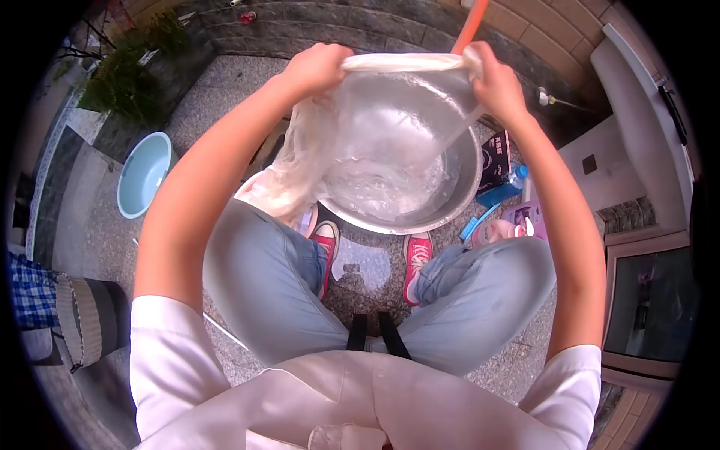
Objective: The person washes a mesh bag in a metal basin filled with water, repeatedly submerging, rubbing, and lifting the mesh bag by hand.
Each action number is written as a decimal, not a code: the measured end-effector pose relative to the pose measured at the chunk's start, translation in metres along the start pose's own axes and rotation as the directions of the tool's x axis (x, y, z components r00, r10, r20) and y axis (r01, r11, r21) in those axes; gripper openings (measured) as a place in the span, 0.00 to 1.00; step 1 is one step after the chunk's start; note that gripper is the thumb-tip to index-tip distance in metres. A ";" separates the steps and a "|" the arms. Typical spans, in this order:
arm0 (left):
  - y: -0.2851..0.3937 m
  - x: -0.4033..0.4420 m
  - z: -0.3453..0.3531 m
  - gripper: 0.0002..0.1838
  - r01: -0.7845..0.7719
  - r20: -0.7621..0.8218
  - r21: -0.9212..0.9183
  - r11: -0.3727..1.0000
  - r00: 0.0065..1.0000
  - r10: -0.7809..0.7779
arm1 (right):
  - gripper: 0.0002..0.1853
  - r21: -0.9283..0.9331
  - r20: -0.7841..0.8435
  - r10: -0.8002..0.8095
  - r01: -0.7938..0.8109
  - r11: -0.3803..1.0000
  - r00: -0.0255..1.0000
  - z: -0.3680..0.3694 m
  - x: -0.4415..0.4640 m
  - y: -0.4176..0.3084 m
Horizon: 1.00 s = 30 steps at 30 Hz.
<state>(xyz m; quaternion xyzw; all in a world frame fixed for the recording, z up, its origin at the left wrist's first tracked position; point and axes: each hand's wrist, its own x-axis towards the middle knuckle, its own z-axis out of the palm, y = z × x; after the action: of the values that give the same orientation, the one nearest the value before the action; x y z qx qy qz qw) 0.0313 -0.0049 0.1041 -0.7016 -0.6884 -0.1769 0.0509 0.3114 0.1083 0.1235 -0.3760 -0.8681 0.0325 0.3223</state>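
Note:
A cream, sheer cloth (405,62) is pulled taut between my hands, over the far rim of a large metal basin (466,176). My left hand (319,69) is closed around one end of the stretched edge. At the other end, my right hand (495,84) grips the fabric in its fingers. From my left side, the cloth droops past the basin's left rim, and its lower part gathers in a pale heap near my left knee. Clear, rippling water (382,184) lies in the basin.
To the right of the basin are a blue bottle (499,193), a blue brush (471,227) and a pink bottle (495,231). A light-blue tub (142,176) sits at left. An orange pole (470,26) rises behind the basin. Wet paving surrounds my red shoes (418,255).

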 end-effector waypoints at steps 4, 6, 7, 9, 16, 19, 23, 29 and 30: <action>0.019 -0.014 -0.023 0.16 0.138 0.330 -0.019 0.990 0.936 -0.124 | 0.22 -0.243 0.248 -0.072 0.134 0.961 0.966 -0.012 -0.012 -0.006; 0.017 -0.017 -0.021 0.18 0.096 0.429 0.015 0.995 0.898 -0.094 | 0.26 -0.252 0.355 -0.076 0.174 0.952 0.932 -0.009 -0.019 -0.008; 0.014 -0.017 -0.013 0.17 -0.022 0.384 0.126 0.992 0.923 -0.028 | 0.26 -0.250 0.356 -0.079 0.176 0.952 0.931 -0.006 -0.022 -0.009; 0.006 -0.020 0.005 0.14 -0.233 0.317 0.351 0.907 0.941 0.119 | 0.31 -0.184 0.415 -0.235 0.334 0.924 0.879 0.002 -0.031 -0.010; -0.006 -0.010 0.046 0.10 0.046 0.211 -0.534 0.844 0.974 0.081 | 0.18 -0.364 0.561 0.026 0.219 0.905 0.827 0.048 -0.049 0.008; 0.004 -0.013 0.049 0.12 0.331 0.477 -0.539 0.775 0.878 -0.044 | 0.15 0.167 0.364 0.079 -0.148 0.975 0.928 0.065 -0.048 0.030; 0.014 -0.023 0.072 0.30 0.003 0.571 -0.270 0.963 0.806 0.157 | 0.16 0.346 0.433 0.202 -0.369 0.863 0.878 0.081 -0.053 0.060; 0.017 -0.047 0.145 0.46 -0.220 0.767 0.043 0.974 0.632 0.109 | 0.39 -0.118 0.872 0.068 0.074 0.990 0.485 0.104 -0.089 0.035; 0.013 -0.054 0.170 0.44 -0.247 0.795 0.062 0.967 0.598 0.101 | 0.40 -0.149 0.902 0.097 0.092 0.985 0.420 0.118 -0.102 0.036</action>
<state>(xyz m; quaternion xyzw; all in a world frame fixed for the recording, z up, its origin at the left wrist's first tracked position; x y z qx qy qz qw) 0.0748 -0.0036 -0.0694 -0.7649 -0.5811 0.2116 -0.1802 0.3172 0.0868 -0.0350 -0.3273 -0.9034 0.1540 -0.2304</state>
